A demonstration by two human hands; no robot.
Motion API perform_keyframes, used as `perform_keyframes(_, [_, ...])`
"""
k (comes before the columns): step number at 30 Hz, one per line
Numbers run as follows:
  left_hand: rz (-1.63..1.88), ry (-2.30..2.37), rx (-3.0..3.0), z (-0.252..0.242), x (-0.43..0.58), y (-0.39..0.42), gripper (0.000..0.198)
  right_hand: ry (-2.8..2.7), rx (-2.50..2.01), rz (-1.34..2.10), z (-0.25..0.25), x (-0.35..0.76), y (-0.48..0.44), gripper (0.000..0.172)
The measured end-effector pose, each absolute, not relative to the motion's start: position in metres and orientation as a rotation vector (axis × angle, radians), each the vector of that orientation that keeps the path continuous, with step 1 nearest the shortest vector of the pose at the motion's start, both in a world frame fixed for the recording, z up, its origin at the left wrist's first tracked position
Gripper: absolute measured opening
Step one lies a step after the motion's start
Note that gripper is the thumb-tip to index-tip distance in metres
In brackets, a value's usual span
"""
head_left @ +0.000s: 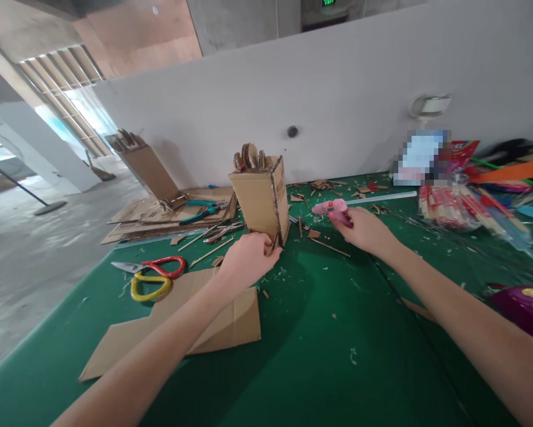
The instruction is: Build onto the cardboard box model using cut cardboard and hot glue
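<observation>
A tall cardboard box model (256,201) with round cardboard pieces on top stands upright on the green table (320,356). Around its lower front corner, the fingers of my left hand (251,258) are closed. To the right, my right hand (362,230) grips a pink glue gun (331,209), its nozzle pointing left towards the box with a gap between them. A long clear glue stick (382,197) sticks out behind the gun. Under my left forearm lies a flat cut cardboard sheet (235,323).
Scissors with red and yellow handles (153,276) lie at left. Behind them are teal-handled pliers (199,212), stacked cardboard (133,216) and another cardboard model (148,172). Wooden sticks and scraps surround the box. Packaged sticks (449,207) and a purple object (522,305) are at right.
</observation>
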State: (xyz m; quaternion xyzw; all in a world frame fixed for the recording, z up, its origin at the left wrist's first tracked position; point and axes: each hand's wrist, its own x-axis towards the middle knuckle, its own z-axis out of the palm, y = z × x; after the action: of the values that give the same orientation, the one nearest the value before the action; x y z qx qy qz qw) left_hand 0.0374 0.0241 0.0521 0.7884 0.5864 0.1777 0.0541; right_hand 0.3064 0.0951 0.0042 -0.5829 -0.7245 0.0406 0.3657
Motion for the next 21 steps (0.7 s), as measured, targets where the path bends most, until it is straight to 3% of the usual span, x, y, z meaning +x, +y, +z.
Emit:
perform_keyframes(9, [0.526, 1.748, 2.387, 0.046, 0.037, 0.03, 0.034, -1.703, -1.512, 0.326, 0.009, 0.294, 0.093, 0.019])
perform_keyframes(15, [0.505, 1.759, 2.424, 0.045, 0.039, 0.029, 0.031, -1.247, -1.176, 0.896, 0.012, 0.264, 0.08, 0.023])
perform_keyframes(21, [0.459, 1.757, 2.416, 0.05, 0.042, 0.026, 0.031, -1.104, -1.082, 0.94, 0.015, 0.223, 0.084, 0.031])
